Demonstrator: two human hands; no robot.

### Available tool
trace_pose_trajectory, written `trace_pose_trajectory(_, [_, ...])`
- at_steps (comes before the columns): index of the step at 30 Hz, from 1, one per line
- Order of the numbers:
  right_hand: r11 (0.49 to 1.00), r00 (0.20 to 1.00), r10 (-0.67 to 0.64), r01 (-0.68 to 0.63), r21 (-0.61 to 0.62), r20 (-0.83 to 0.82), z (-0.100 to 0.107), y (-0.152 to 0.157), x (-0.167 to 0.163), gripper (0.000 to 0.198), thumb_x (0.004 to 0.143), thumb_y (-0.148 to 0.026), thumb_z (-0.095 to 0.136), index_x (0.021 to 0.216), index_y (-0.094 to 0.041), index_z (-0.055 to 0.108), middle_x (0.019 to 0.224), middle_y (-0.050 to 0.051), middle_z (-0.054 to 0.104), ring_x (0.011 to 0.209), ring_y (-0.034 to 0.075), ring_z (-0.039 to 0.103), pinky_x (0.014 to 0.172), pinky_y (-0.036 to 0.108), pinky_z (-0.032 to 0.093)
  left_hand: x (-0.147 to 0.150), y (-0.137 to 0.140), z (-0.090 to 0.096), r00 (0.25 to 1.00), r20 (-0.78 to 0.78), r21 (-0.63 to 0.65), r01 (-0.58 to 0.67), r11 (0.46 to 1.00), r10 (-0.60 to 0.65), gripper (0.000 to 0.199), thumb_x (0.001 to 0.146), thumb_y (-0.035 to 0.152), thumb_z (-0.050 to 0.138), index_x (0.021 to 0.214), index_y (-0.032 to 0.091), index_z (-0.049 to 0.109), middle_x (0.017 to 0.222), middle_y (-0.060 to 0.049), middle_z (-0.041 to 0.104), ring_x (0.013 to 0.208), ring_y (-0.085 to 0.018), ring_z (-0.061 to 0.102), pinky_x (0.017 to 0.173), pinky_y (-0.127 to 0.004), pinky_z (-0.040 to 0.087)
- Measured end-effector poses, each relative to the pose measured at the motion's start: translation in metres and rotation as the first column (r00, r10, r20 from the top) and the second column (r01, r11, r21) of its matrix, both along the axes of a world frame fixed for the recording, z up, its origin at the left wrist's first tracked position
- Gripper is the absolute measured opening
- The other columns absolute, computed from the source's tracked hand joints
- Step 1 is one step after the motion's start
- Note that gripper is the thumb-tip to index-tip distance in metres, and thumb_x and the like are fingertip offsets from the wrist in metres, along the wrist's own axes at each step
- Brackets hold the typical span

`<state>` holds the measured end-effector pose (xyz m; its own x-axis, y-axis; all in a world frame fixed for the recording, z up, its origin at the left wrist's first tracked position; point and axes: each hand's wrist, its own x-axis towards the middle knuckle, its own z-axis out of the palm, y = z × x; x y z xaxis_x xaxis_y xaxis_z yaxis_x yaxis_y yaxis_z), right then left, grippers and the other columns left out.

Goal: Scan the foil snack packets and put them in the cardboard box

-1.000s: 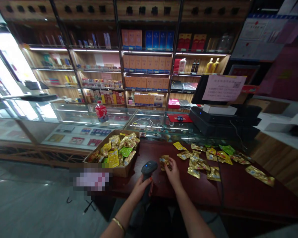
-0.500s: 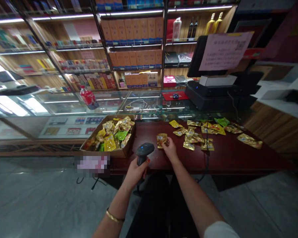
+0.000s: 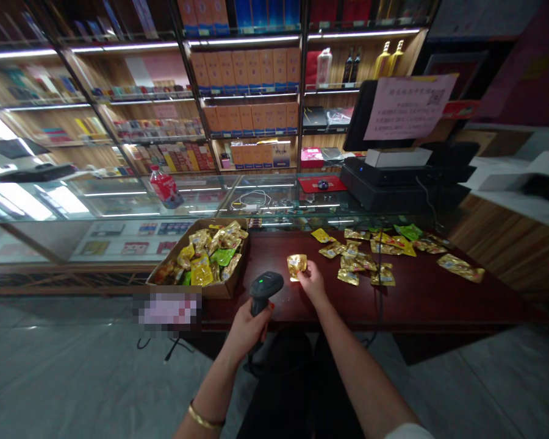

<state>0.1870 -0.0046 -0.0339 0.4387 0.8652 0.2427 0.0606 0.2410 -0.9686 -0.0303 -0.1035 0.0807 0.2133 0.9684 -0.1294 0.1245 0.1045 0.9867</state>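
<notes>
My left hand (image 3: 248, 329) is wrapped round the handle of a dark barcode scanner (image 3: 266, 285), which shows a small green light on top. Just right of the scanner's head, my right hand (image 3: 312, 281) pinches a gold snack packet (image 3: 296, 267) by its edge above the dark red table (image 3: 274, 308). To the left stands an open cardboard box (image 3: 231, 286) heaped with gold, yellow and green packets (image 3: 202, 269). Several more loose packets (image 3: 357, 261) lie spread over the right half of the table.
Behind the table runs a glass display counter (image 3: 201, 195) with a red-labelled bottle (image 3: 165, 188), a white cable (image 3: 251, 200) and a mouse (image 3: 322, 184) on a red mat. A monitor (image 3: 359, 119) with a paper sign stands right. A black cable (image 3: 379, 299) crosses the table.
The scanner's light has gone from blue to green. The packet in my right hand has tilted and now looks brighter. The whole view has shifted slightly, with the scene sitting lower.
</notes>
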Motion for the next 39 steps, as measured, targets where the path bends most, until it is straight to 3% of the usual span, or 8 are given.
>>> trace_pose_trajectory(8, [1.000,0.999,0.001,-0.001,-0.005,-0.046,-0.002,0.004,0.000,0.042,0.070,-0.040,0.069,0.106,-0.021,0.060,0.106,0.010,0.077,0.097,0.024,0.075,0.090,0.039,0.060,-0.002,0.015,-0.007,1.000,-0.025,0.054,0.006,0.999,-0.005,0.034,0.082,0.050,0.070,0.084,0.019,0.057,0.043,0.008,0.052,0.035,-0.010,0.046,0.041,-0.020,0.035])
trace_pose_trajectory(13, [0.998,0.996,-0.050,0.046,-0.051,-0.068,-0.001,0.001,0.000,0.051,0.071,-0.047,0.071,0.114,-0.020,0.062,0.111,0.012,0.077,0.093,0.024,0.076,0.083,0.038,0.062,0.001,0.044,-0.030,0.999,-0.019,0.064,0.031,0.997,-0.030,0.043,0.074,0.049,0.078,0.095,0.018,0.057,0.051,0.007,0.058,0.042,-0.014,0.056,0.046,-0.022,0.042])
trace_pose_trajectory(16, [0.995,0.990,-0.086,0.079,-0.068,-0.108,-0.002,0.003,0.004,0.055,0.074,-0.050,0.068,0.119,-0.019,0.063,0.118,0.013,0.077,0.101,0.026,0.075,0.085,0.037,0.061,0.000,0.055,-0.046,0.998,0.026,0.047,0.064,0.997,-0.065,0.044,0.076,0.049,0.077,0.098,0.018,0.056,0.052,0.009,0.056,0.040,-0.012,0.052,0.043,-0.022,0.039])
trace_pose_trajectory(20, [0.974,0.987,-0.092,0.061,-0.220,-0.134,0.007,0.016,0.009,0.050,0.077,-0.044,0.061,0.119,-0.019,0.067,0.109,0.012,0.079,0.093,0.027,0.077,0.073,0.036,0.062,-0.005,0.057,-0.068,0.991,0.097,0.051,0.087,0.995,-0.092,0.034,0.081,0.047,0.069,0.093,0.018,0.055,0.055,0.008,0.056,0.040,-0.010,0.048,0.042,-0.021,0.038])
trace_pose_trajectory(25, [0.979,0.982,0.140,-0.157,-0.133,-0.130,0.061,0.052,-0.020,0.052,0.074,-0.025,0.063,0.126,-0.023,0.068,0.115,0.005,0.078,0.096,0.022,0.075,0.076,0.031,0.061,-0.007,0.056,-0.088,0.990,0.100,0.096,0.090,0.991,-0.099,0.028,0.082,0.040,0.068,0.095,0.018,0.055,0.056,0.008,0.056,0.042,-0.009,0.047,0.043,-0.020,0.039])
trace_pose_trajectory(31, [0.856,0.866,0.495,-0.499,-0.131,-0.068,0.151,0.103,-0.119,0.057,0.084,-0.019,0.067,0.140,-0.021,0.059,0.118,0.007,0.077,0.091,0.017,0.074,0.082,0.031,0.060,-0.010,0.061,-0.091,0.990,0.111,0.096,0.082,0.992,-0.092,0.028,0.082,0.041,0.067,0.094,0.018,0.055,0.053,0.008,0.055,0.039,-0.009,0.046,0.041,-0.020,0.039])
trace_pose_trajectory(35, [0.903,0.871,0.414,-0.355,-0.242,0.266,0.168,0.113,-0.136,0.054,0.092,-0.026,0.065,0.144,-0.023,0.055,0.127,0.007,0.074,0.106,0.016,0.073,0.094,0.029,0.056,-0.014,0.060,-0.084,0.987,0.139,0.068,0.068,0.995,-0.077,0.032,0.081,0.046,0.068,0.092,0.018,0.055,0.054,0.008,0.056,0.038,-0.009,0.046,0.041,-0.020,0.038])
trace_pose_trajectory(39, [0.948,0.868,0.205,-0.062,-0.311,0.452,0.140,0.084,-0.065,0.046,0.093,-0.023,0.060,0.140,-0.021,0.060,0.142,0.013,0.064,0.135,0.026,0.056,0.117,0.043,0.040,-0.014,0.059,-0.081,0.983,0.168,0.060,0.066,0.996,-0.075,0.035,0.082,0.049,0.069,0.094,0.018,0.057,0.054,0.008,0.056,0.039,-0.009,0.046,0.041,-0.020,0.038])
